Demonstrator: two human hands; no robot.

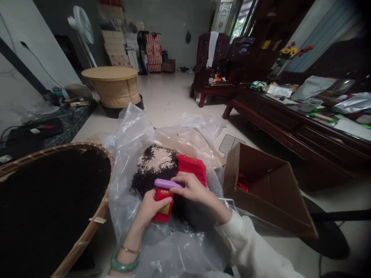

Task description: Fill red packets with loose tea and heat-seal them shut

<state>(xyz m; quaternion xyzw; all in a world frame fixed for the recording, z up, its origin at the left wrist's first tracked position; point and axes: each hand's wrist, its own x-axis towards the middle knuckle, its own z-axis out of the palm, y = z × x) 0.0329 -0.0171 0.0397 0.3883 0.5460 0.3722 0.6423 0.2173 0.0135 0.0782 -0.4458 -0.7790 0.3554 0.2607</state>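
My left hand (152,208) grips a red tea packet (162,210) with gold lettering, thumb across its front. In my right hand (189,188) is a purple handheld bag sealer (165,183), lying across the packet's top edge. Just behind my right hand, a fanned stack of red packets (193,168) rests against a heap of dark, twisted tea leaves (145,170). The leaves lie in a large clear plastic bag (127,143), with a pale patch showing among them. My hands partly cover the packet and the sealer.
A wide bamboo basket (111,170) full of dark leaves stands at the left. To the right, an open cardboard box (269,216) holds some red packets. Beyond are a round bamboo drum (116,90), a white fan (82,25) and a cluttered dark wooden table (278,119).
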